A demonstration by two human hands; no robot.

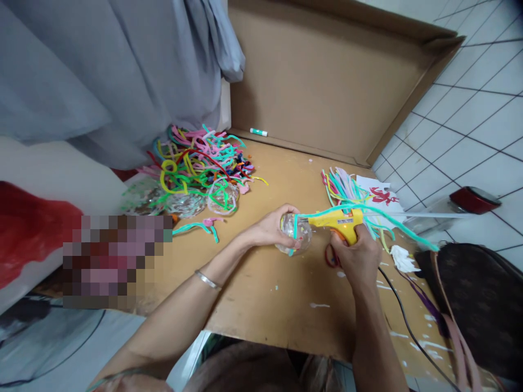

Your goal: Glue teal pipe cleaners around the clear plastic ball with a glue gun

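My left hand [274,227] is closed around a clear, rounded plastic piece [303,238] that looks like a bottle part. A turquoise pipe cleaner [390,213] runs down across this piece, and its long free end stretches to the right above the glue gun. In my right hand [360,249] is a yellow hot glue gun [337,222], gripped by its handle. The gun's nozzle points left and meets the pipe cleaner at the plastic piece; whether glue is coming out is too small to see. Red-handled scissors [332,256] lie partly hidden behind my right hand.
A tangled heap of coloured pipe cleaners [204,158] lies at the back left, with clear plastic pieces [186,204] before it. More pipe cleaners [341,182] lie right. A glue stick [259,132] rests by the cardboard [327,76]. A black cord [402,310] and brown bag [474,299] are at right.
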